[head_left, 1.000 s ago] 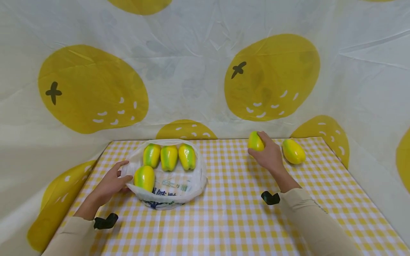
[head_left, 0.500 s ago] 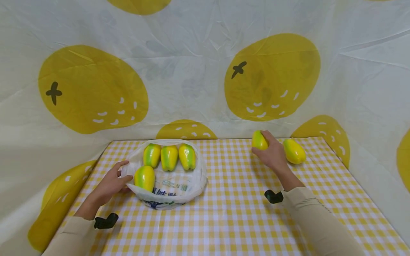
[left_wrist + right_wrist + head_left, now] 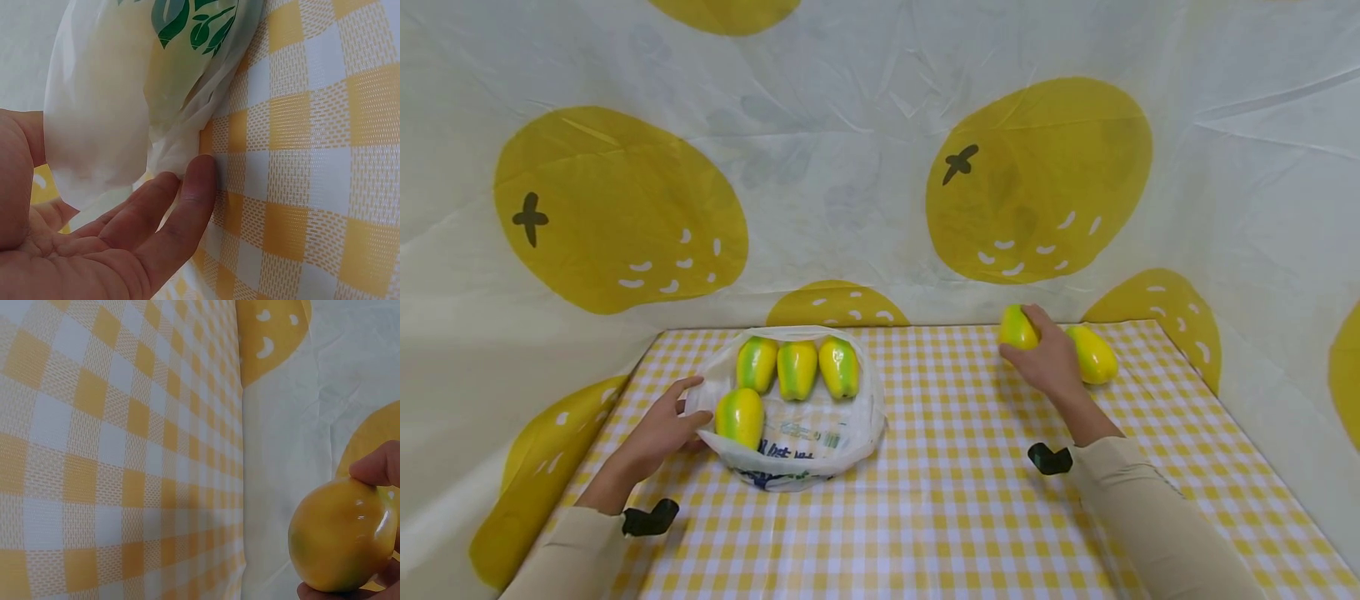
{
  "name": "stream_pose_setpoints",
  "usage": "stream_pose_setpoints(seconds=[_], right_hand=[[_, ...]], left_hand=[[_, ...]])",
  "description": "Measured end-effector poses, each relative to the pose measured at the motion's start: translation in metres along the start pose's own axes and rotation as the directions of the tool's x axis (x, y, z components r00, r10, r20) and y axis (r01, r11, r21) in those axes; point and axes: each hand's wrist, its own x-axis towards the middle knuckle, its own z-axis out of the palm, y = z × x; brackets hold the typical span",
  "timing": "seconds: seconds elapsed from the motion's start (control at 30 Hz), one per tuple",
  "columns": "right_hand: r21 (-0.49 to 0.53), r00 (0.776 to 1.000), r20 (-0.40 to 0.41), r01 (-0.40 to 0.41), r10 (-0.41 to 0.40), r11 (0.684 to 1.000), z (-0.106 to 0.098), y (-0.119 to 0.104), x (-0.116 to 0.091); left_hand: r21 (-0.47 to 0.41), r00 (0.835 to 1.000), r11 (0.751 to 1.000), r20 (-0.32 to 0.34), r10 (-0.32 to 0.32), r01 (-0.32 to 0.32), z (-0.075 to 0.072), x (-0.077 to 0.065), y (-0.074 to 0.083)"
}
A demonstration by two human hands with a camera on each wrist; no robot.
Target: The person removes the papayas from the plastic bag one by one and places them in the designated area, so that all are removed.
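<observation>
My right hand [image 3: 1047, 357] grips a glossy yellow-green fruit [image 3: 1017, 327], which the right wrist view shows between thumb and fingers, seemingly off the table. Just to its right lies a second yellow-green fruit [image 3: 1093, 357], partly hidden behind the hand. On the left, a white plastic bag [image 3: 871, 417] sits with its mouth spread wide. Several such fruits are inside, three in a row at the back and one fruit [image 3: 740, 418] nearer the left hand. My left hand [image 3: 658, 429] holds the bag's left rim; the left wrist view has the bag's flap [image 3: 97, 137] between thumb and fingers.
A yellow-and-white checked cloth [image 3: 940, 517] covers the table. Behind it and at both sides hangs a pale sheet [image 3: 835, 167] printed with large yellow fruits. Dark pieces show at both cuffs, one being the right cuff piece [image 3: 1049, 459].
My right hand has shifted a little to the right with its fruit, and now overlaps the loose fruit in the head view. The left hand and bag have stayed put.
</observation>
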Motion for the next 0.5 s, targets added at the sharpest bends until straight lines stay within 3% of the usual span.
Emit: stream_pose_setpoints(seconds=[0.5], right_hand=[[0.034, 0.999, 0.005, -0.047, 0.047, 0.998, -0.0067, 0.0096, 0.0025]], left_hand=[[0.009, 1.000, 1.000, -0.002, 0.002, -0.002, -0.0004, 0.0002, -0.0011]])
